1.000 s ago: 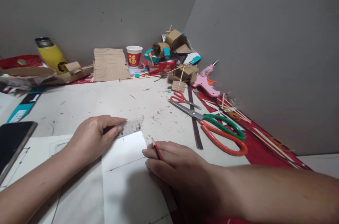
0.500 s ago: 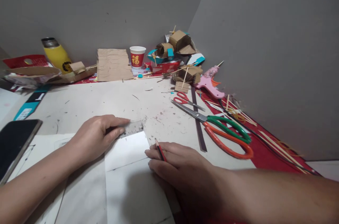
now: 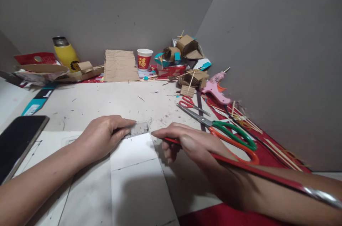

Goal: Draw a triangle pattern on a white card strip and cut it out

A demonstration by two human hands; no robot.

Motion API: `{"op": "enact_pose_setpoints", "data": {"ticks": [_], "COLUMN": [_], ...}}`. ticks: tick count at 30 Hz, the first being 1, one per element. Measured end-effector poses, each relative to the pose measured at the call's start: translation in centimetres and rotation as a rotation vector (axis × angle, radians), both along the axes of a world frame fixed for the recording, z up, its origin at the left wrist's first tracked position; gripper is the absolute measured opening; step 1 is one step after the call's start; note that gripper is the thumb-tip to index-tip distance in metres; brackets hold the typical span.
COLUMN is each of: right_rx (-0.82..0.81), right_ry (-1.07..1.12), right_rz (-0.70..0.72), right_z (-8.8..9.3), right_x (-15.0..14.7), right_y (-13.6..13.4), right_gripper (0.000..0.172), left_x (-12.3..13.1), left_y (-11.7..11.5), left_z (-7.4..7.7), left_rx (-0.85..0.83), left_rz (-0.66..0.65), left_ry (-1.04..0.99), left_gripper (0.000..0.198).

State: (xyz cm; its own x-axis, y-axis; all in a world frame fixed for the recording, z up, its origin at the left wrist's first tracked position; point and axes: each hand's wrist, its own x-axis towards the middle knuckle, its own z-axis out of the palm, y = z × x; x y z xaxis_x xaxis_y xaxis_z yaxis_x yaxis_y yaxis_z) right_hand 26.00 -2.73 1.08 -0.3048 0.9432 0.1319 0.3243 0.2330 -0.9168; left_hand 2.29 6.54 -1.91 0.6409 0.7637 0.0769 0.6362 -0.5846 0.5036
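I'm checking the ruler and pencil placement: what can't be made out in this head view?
1. pencil tip: head view, hidden behind the fingers of the right hand; the shaft is smeared by blur.
2. ruler: head view, mostly covered by the left hand; its markings are too small to read.
3. phone: head view, cut off by the left edge, and its screen is dark.

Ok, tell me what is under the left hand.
The left hand presses a clear ruler at the white paper's top edge. Only the ruler's right end shows past the fingertips; the rest is covered.
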Motion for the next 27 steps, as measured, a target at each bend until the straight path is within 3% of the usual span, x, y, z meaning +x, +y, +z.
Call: {"op": "enact_pose_setpoints", "data": {"ticks": [3, 6, 9, 27], "right_rx": [-0.362, -0.468, -0.466, -0.388], "right_ry": [0.27, 0.292, 0.264, 0.153], "right_rz": [-0.109, -0.224, -0.254, -0.234], "right_z": [-1.8, -3.6, -4.2, -4.1], "right_x": [-2.0, -3.1, -3.1, -3.4], "right_y": [0.9, 1.8, 2.2, 2.5], "right_gripper": [0.026, 0.017, 0.015, 0.011], "left_x": [0.1, 0.2, 0.3, 0.3], "left_y": [-0.1, -0.1, -0.1, -0.1], "left_z": [0.0, 0.1, 0.0, -0.2], "left_rx": [0.008, 0.01, 0.012, 0.026], "left_rz": [0.001, 0.011, 0.014, 0.02], "left_ry": [0.01, 0.029, 0.041, 0.068], "left_gripper": [0.035, 0.034, 0.033, 0.033]}}
